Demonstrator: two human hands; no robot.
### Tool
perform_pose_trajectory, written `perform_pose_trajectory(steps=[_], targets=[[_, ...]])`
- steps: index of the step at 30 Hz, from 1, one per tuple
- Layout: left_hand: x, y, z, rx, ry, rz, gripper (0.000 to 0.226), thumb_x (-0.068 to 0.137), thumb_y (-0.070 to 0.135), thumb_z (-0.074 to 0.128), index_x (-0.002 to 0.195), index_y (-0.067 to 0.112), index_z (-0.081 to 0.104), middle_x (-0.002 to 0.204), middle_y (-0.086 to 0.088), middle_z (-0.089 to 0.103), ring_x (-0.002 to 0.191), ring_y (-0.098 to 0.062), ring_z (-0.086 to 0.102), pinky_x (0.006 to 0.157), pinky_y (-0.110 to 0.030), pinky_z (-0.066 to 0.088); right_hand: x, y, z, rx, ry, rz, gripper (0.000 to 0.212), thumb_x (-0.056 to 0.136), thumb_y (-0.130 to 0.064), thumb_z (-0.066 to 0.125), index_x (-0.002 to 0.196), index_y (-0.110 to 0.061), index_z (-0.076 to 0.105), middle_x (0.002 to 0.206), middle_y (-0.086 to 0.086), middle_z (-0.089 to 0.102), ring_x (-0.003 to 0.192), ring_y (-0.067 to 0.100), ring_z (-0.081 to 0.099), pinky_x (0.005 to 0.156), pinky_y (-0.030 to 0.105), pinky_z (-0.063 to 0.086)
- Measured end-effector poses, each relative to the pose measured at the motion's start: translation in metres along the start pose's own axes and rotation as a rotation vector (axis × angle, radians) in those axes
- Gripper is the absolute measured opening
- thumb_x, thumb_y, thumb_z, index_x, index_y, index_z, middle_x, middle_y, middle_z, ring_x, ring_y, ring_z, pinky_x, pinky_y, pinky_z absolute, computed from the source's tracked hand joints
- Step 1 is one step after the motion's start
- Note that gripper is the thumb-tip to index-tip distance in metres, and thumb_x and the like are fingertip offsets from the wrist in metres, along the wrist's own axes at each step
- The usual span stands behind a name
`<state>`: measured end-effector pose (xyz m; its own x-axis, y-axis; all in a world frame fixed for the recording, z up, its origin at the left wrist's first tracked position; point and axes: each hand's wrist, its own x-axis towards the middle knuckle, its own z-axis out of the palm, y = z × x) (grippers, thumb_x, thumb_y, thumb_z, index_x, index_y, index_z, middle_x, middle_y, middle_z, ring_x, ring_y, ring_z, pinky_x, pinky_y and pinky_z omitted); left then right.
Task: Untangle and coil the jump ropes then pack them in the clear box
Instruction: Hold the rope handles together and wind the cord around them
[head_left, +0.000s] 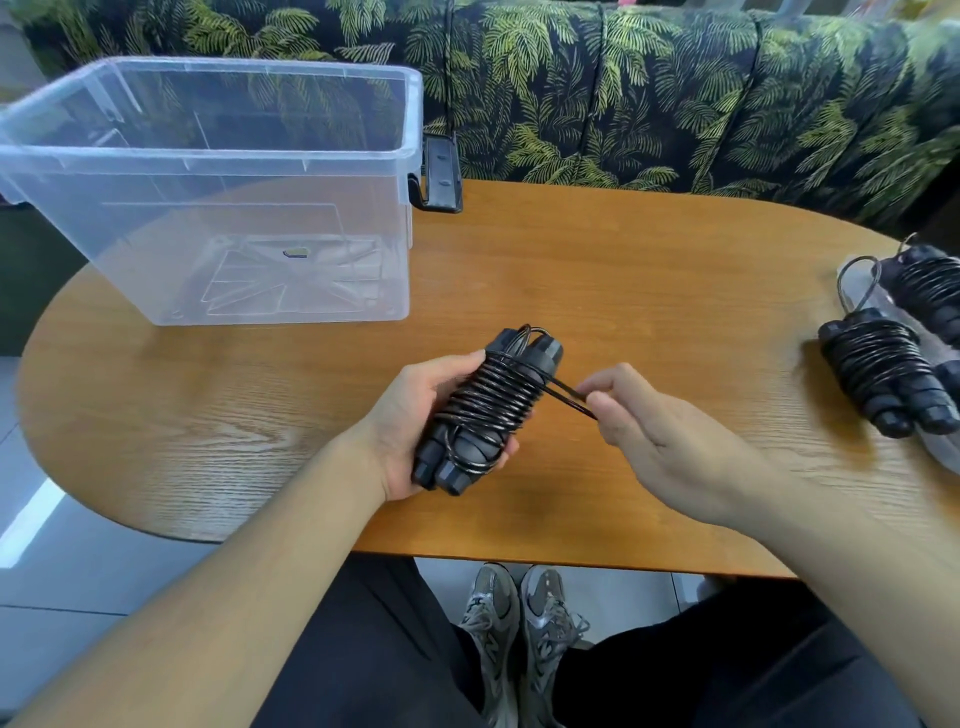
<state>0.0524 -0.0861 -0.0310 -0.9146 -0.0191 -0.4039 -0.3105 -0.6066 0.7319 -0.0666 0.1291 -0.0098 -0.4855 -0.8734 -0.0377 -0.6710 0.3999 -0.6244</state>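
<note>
The left hand grips a black jump rope above the middle of the bench, its cord wound round both handles. The right hand pinches a cord loop sticking out from the bundle. The clear box stands back left. Two more wound ropes lie at the right edge.
</note>
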Motion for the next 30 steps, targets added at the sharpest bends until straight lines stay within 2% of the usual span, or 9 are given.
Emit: perform_pose_trajectory(steps=[4, 9, 12, 15, 18, 20, 22, 27, 30], targets=[[-0.002, 0.002, -0.002, 0.121, -0.056, -0.014, 0.053, 0.094, 0.055, 0.058, 0.112, 0.006, 0.066, 0.096, -0.018, 0.068, 0.066, -0.026, 0.064, 0.057, -0.032, 0.057, 0.004, 0.005, -0.001, -0.243, -0.098, -0.064, 0.045, 0.092, -0.064, 0.012, 0.101, -0.040, 0.049, 0.065, -0.015, 0.055, 0.065, 0.009, 0.054, 0.064, 0.032, 0.043], [-0.002, 0.008, 0.003, 0.282, -0.113, -0.097, 0.050, 0.087, 0.052, 0.067, 0.108, 0.006, 0.069, 0.091, -0.016, 0.070, 0.062, -0.024, 0.066, 0.056, -0.032, 0.059, 0.015, 0.017, -0.014, -0.287, -0.185, -0.188, 0.045, 0.102, -0.056, 0.023, 0.109, -0.030, 0.059, 0.096, -0.016, 0.058, 0.091, 0.005, 0.052, 0.083, 0.031, 0.043], [0.001, 0.005, 0.005, 0.338, -0.101, -0.058, 0.047, 0.087, 0.044, 0.069, 0.117, 0.009, 0.058, 0.094, -0.018, 0.070, 0.064, -0.028, 0.066, 0.059, -0.035, 0.058, 0.018, 0.030, -0.018, -0.427, -0.095, -0.246, 0.047, 0.101, -0.063, 0.025, 0.117, -0.039, 0.062, 0.099, -0.019, 0.055, 0.092, 0.001, 0.045, 0.083, 0.035, 0.043], [0.002, 0.004, 0.006, 0.325, -0.098, -0.041, 0.042, 0.088, 0.039, 0.071, 0.117, 0.012, 0.057, 0.095, -0.020, 0.069, 0.065, -0.030, 0.065, 0.059, -0.036, 0.058, 0.016, 0.032, -0.018, -0.613, 0.115, -0.343, 0.039, 0.103, -0.057, 0.033, 0.112, -0.038, 0.066, 0.116, -0.005, 0.057, 0.107, 0.018, 0.049, 0.088, 0.041, 0.043], [0.001, 0.003, 0.007, 0.332, -0.101, -0.026, 0.044, 0.087, 0.039, 0.070, 0.118, 0.011, 0.057, 0.096, -0.020, 0.070, 0.066, -0.030, 0.066, 0.059, -0.035, 0.058, 0.015, 0.029, -0.014, -0.695, 0.215, -0.409, 0.035, 0.103, -0.052, 0.037, 0.109, -0.037, 0.068, 0.096, -0.003, 0.055, 0.086, 0.021, 0.050, 0.073, 0.037, 0.041], [0.001, 0.003, 0.007, 0.332, -0.089, 0.001, 0.047, 0.088, 0.038, 0.070, 0.121, 0.009, 0.056, 0.096, -0.021, 0.069, 0.066, -0.032, 0.066, 0.058, -0.036, 0.058, 0.014, 0.024, -0.012, -0.496, 0.096, -0.258, 0.028, 0.103, -0.054, 0.037, 0.115, -0.051, 0.062, 0.081, -0.011, 0.060, 0.072, 0.016, 0.055, 0.061, 0.035, 0.045], [0.003, 0.001, 0.008, 0.305, -0.058, 0.022, 0.054, 0.087, 0.036, 0.072, 0.126, 0.004, 0.050, 0.097, -0.023, 0.068, 0.066, -0.033, 0.066, 0.058, -0.037, 0.058, 0.012, 0.022, -0.009, -0.125, -0.056, 0.009, 0.019, 0.101, -0.052, 0.046, 0.114, -0.061, 0.057, 0.084, -0.014, 0.072, 0.072, 0.016, 0.064, 0.066, 0.037, 0.055], [0.008, -0.006, 0.014, 0.331, -0.042, 0.061, 0.042, 0.084, 0.027, 0.075, 0.114, 0.009, 0.052, 0.091, -0.022, 0.067, 0.067, -0.036, 0.067, 0.062, -0.042, 0.060, 0.011, 0.012, -0.005, 0.575, -0.082, 0.256, 0.029, 0.100, -0.013, 0.055, 0.123, -0.026, 0.067, 0.111, -0.002, 0.076, 0.096, 0.017, 0.074, 0.083, 0.037, 0.061], [0.009, -0.007, 0.018, 0.329, -0.042, 0.067, 0.041, 0.083, 0.028, 0.075, 0.114, 0.012, 0.053, 0.089, -0.021, 0.068, 0.065, -0.036, 0.067, 0.062, -0.042, 0.061, 0.014, 0.009, -0.003, 0.855, 0.038, 0.308, 0.026, 0.103, -0.011, 0.052, 0.123, -0.012, 0.068, 0.110, 0.004, 0.077, 0.101, 0.020, 0.073, 0.088, 0.039, 0.059]])
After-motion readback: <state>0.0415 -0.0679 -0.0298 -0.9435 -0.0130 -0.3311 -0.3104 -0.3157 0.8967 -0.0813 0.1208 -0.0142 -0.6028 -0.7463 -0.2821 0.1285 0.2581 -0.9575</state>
